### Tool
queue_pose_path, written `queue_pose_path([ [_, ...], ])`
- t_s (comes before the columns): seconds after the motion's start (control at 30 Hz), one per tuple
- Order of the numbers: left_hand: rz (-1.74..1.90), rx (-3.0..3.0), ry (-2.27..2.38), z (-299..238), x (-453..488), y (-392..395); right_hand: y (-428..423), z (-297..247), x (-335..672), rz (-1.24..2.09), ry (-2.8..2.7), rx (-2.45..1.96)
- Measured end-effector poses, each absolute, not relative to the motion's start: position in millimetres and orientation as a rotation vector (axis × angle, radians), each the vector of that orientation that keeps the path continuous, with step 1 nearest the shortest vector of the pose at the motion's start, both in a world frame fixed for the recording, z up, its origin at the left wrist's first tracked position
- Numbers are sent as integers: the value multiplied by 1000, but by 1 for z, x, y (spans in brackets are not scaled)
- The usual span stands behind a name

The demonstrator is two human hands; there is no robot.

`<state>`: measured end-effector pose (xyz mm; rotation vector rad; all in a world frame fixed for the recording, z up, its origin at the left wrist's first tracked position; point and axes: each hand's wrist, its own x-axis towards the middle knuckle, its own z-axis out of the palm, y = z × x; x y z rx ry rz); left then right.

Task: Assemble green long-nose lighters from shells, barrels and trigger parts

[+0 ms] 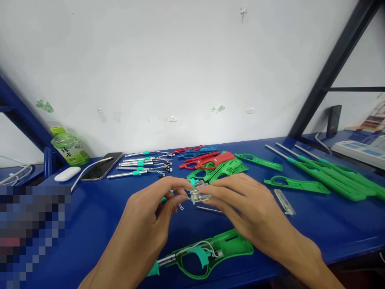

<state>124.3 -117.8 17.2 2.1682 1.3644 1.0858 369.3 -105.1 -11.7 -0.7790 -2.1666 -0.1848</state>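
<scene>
In the middle of the head view my right hand point(243, 196) holds a small clear plastic lighter fuel tank point(199, 193) between its fingertips. My left hand point(153, 212) pinches at the left end of this tank, around its small fittings; the fingers partly hide what they grip. Below the hands lies an open green lighter shell half point(237, 245) with a teal trigger point(201, 257), white wires and a metal tube in it. A thin metal rod point(209, 209) lies just under the right fingers. A second clear tank point(284, 202) rests right of my right hand.
Several metal tubes with teal triggers point(140, 163) lie at the back left. Red shell halves point(207, 160) and green ones point(296, 184) are at the back; closed green lighters point(333, 176) lie on the right. A phone point(102, 166), white case point(67, 174) and bottle point(70, 146) stand left.
</scene>
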Motion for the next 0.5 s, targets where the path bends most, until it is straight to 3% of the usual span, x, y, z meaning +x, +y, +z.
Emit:
queue_pose_path([
  [0.5,1162,2068,1326,19,132,-120,-106,-11,370,-167,-2166,-771],
])
